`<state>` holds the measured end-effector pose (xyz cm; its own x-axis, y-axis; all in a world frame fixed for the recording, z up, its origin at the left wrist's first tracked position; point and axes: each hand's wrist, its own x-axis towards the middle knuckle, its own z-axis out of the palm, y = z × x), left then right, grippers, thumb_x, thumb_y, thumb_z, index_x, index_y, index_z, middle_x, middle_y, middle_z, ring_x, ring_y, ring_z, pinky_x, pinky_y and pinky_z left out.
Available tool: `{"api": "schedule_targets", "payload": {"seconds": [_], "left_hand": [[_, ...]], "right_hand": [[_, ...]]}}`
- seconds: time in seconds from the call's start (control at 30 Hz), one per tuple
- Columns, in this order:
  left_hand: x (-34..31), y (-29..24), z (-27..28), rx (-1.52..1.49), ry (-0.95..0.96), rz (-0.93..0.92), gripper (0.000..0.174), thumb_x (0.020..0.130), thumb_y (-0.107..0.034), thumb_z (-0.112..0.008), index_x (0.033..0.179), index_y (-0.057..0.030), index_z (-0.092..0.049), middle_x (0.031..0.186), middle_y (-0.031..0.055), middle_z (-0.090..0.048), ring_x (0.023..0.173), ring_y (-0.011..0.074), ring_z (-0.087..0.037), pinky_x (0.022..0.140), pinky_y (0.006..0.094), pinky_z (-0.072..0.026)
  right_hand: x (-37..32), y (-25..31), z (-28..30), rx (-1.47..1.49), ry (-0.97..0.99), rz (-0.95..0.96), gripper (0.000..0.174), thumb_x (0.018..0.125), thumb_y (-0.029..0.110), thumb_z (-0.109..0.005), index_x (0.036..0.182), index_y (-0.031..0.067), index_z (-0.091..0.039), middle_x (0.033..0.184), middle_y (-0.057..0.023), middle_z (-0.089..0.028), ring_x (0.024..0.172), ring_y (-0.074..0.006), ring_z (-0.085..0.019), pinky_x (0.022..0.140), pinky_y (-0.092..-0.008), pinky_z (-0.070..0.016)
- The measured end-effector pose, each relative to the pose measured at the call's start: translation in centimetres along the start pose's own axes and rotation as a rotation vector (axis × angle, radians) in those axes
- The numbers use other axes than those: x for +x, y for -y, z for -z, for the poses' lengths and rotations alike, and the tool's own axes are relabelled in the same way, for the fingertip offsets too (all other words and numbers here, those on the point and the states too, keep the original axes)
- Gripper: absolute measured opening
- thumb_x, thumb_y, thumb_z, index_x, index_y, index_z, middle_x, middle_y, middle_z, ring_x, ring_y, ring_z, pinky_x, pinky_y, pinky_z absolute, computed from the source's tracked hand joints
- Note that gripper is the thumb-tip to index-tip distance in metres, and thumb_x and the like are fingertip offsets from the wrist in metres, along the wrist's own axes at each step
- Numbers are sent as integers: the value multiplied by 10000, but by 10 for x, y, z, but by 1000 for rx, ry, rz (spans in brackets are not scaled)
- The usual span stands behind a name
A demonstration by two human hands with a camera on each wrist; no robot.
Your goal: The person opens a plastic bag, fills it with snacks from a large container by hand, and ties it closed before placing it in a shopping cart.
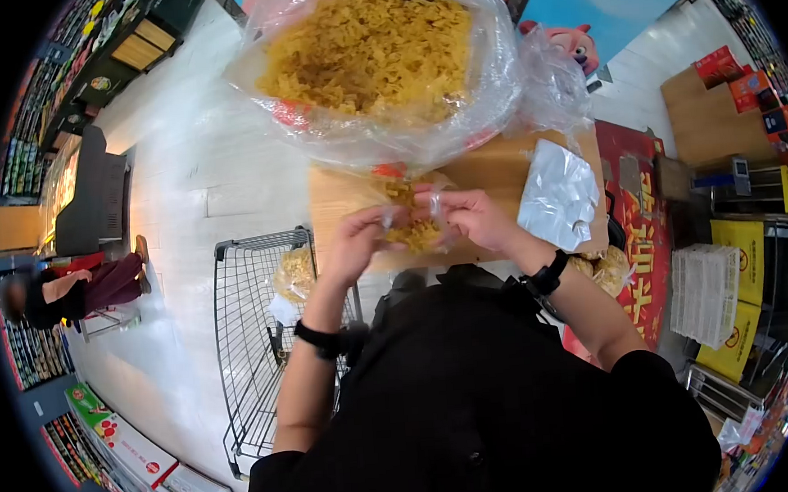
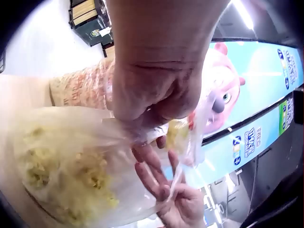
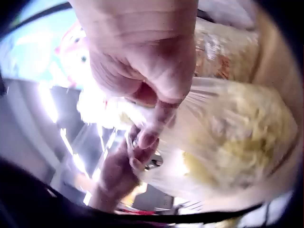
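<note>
A small clear plastic bag (image 1: 419, 235) of yellow, flaky food sits at the table's near edge, between my two hands. My left hand (image 1: 355, 244) pinches the bag's top on the left side. On the other side my right hand (image 1: 483, 221) grips the thin plastic between thumb and fingers. The left wrist view shows the bag's filled body (image 2: 71, 175) bulging on the tabletop, its mouth gathered up at the hands. Beyond it stands a very large open plastic sack (image 1: 374, 62) full of the same yellow food.
A stack of white plastic bags (image 1: 560, 195) lies right on the wooden table (image 1: 489, 172). A wire shopping cart (image 1: 251, 345) stands at left, holding a filled bag (image 1: 295, 275). More filled bags (image 1: 608, 273) sit below the table's right side. A person (image 1: 81, 288) is far left.
</note>
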<state>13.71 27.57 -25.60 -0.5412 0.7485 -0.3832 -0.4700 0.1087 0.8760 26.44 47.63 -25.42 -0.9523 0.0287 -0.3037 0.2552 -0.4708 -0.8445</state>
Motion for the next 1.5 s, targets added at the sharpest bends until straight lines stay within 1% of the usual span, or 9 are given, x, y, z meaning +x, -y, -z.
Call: {"api": "schedule_targets", "payload": {"seconds": [0.2,0.5,0.6,0.7,0.9,1.0,1.1,1.33,1.5], "left_hand": [[16,18,-8,271,277,57,282,878,-107,-700,1130,13,-662,1028,49,-687,944,119,-625,827,281,-527],[16,27,4,313,226,113,123,827,-78,-749,923,-19,-699,892,0,-687,808,42,-580,730,215,-462],[16,40,11,198,62,99,81,872,-90,-692,921,-26,-689,860,0,-674,791,54,-582,731,217,-467],[20,49,13,-18,-130,61,68,917,-95,-618,908,-38,-656,779,-9,-628,735,76,-568,713,229,-472],[49,91,54,-436,-313,104,183,970,-119,-501,810,-35,-536,719,57,-572,734,181,-604,739,347,-540],[54,81,53,-450,-471,88,152,979,-130,-490,873,-24,-519,653,78,-524,625,213,-567,708,388,-545],[54,88,65,-399,-614,90,105,958,-94,-522,880,-24,-516,640,77,-523,600,218,-563,682,391,-545],[61,106,107,-576,-495,32,79,949,-99,-558,909,-34,-535,614,15,-474,475,115,-437,458,277,-400],[33,44,45,209,-493,94,272,983,-255,-563,840,-23,-547,519,-47,-346,413,63,-281,400,261,-243]], "right_hand": [[31,-46,-3,-731,49,431,505,889,59,-626,1380,130,-534,1470,-132,-427,1251,-278,-532,949,-365,-502],[55,-62,-6,-753,48,470,401,837,76,-615,1238,53,-604,1003,-131,-706,870,-266,-678,787,-338,-521],[55,-66,-3,-506,-62,431,167,862,74,-576,989,-7,-648,816,-93,-667,670,-179,-615,601,-291,-486],[47,-66,15,311,59,-146,173,891,119,-566,757,15,-604,698,-36,-567,565,-111,-499,479,-248,-368],[48,-67,26,140,305,-406,364,922,280,-587,625,71,-559,535,-18,-419,495,-112,-416,440,-272,-311],[37,-87,28,-878,269,-55,409,929,323,-579,620,56,-563,496,-81,-417,473,-201,-460,468,-357,-373],[20,-81,41,-1150,232,94,411,929,345,-570,647,45,-580,566,-121,-501,547,-297,-531,542,-436,-434],[18,-71,57,-1373,350,561,332,914,285,-571,655,78,-584,722,-75,-570,770,-290,-564,621,-439,-466],[37,-62,79,-1312,350,546,296,895,257,-585,665,72,-570,716,-75,-559,767,-281,-562,632,-417,-467]]}}
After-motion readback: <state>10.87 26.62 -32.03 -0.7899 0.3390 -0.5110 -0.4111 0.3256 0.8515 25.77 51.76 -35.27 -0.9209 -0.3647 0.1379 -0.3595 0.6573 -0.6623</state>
